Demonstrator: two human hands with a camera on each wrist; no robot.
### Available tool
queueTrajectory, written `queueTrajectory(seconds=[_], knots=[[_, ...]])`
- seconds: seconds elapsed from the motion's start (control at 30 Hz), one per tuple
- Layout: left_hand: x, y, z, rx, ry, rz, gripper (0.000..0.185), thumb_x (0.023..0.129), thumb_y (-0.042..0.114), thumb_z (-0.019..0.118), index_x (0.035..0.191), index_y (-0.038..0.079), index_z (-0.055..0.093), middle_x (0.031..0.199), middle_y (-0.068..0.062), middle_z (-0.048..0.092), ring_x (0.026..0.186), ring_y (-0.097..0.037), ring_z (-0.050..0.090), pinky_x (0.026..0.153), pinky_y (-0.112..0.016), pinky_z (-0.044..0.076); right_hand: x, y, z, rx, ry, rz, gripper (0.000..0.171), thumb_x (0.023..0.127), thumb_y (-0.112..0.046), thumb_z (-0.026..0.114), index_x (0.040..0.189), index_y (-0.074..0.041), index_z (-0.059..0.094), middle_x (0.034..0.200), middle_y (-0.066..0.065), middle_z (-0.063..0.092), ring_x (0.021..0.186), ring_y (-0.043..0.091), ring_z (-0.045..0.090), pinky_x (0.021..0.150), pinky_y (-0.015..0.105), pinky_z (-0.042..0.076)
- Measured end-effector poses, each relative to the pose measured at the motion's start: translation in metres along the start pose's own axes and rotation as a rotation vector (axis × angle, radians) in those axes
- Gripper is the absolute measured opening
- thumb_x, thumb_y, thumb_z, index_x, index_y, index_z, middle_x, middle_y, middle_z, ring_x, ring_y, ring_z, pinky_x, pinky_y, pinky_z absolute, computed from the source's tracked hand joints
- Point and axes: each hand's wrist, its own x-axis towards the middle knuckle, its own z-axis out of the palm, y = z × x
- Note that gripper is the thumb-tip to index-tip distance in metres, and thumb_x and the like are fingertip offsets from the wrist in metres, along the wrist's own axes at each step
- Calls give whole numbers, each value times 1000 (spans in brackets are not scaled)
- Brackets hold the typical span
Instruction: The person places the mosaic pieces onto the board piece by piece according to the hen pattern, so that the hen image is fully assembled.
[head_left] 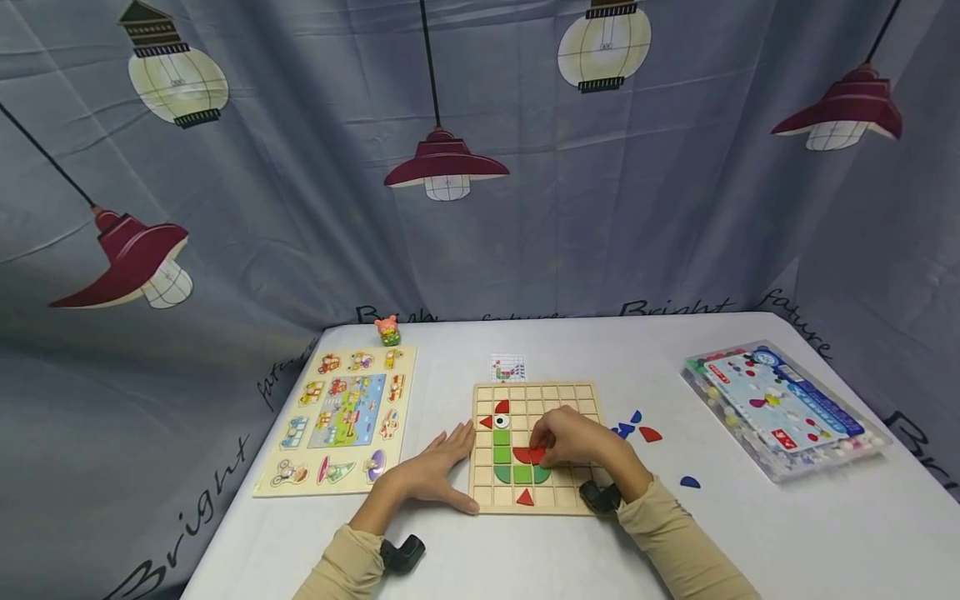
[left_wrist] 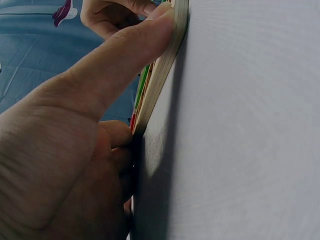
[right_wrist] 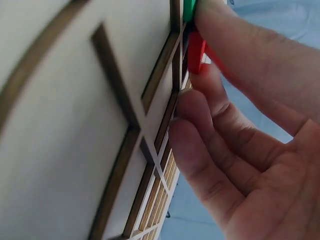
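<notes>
Our spread left hand [head_left: 429, 470] braces the board [head_left: 577, 408]; our right hand [head_left: 576, 438] pinches 1 red piece [right_wrist: 196, 52]. We should press it flat; its fit looks unclear.

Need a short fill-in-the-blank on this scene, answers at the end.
1. The pinched piece in the right hand is ____.
2. In the head view, the plastic case lies to the ____ of the grid board.
3. There, the square directly below the eye piece is ____.
4. Off the board, that view's lowest loose piece is ____.
Missing words: red; right; green; blue.
</notes>
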Motion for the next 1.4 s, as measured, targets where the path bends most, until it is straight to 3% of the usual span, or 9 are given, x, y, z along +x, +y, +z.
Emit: queueTrajectory(seconds=[0.2, 0.5, 0.77, 0.97, 1.4], knots=[[1, -1, 0, -4, 5, 4, 120, 70, 55, 80, 156, 4, 13, 166, -9, 4, 154, -22, 1, 126, -45, 4, 0, 1, -2, 14, -8, -2, 17, 72, -7, 84, 85, -13, 73, 77, -6, 67, 72, 11, 56, 67, 26, 51], [0, -1, -1, -5, 5, 18, 119, 72, 53, 80, 156, 2, 13, 165, -10, 4, 154, -24, 1, 126, -47, 4, 1, 2, -2, -51, 13, 10, 11, 74, -10, 83, 80, -13, 74, 72, -8, 65, 69, 8, 55, 65, 25, 49], [1, -1, -1, 5, 5, 20, 120, 72, 54, 80, 156, 2, 12, 165, -11, 4, 154, -24, 1, 126, -48, 4, -1, 1, -3, -82, 23, -29, 11, 73, -13, 83, 81, -13, 76, 72, -9, 68, 67, 5, 55, 63, 23, 49], [1, -1, 1, 6, 0, 12, 120, 71, 54, 80, 156, 2, 12, 165, -11, 5, 154, -24, 1, 126, -47, 4, -2, 1, -2, -73, 17, -43, 11, 73, -13, 83, 81, -12, 76, 72, -9, 67, 67, 5, 55, 62, 22, 48], [1, 0, -1, 9, 4, 12, 120, 71, 53, 81, 155, 1, 13, 165, -13, 5, 154, -25, 2, 126, -48, 5, -10, 16, -19, 22, 37, 30, 17, 77, -10, 81, 92, -7, 76, 84, -2, 72, 75, 6, 60, 67, 23, 53]])
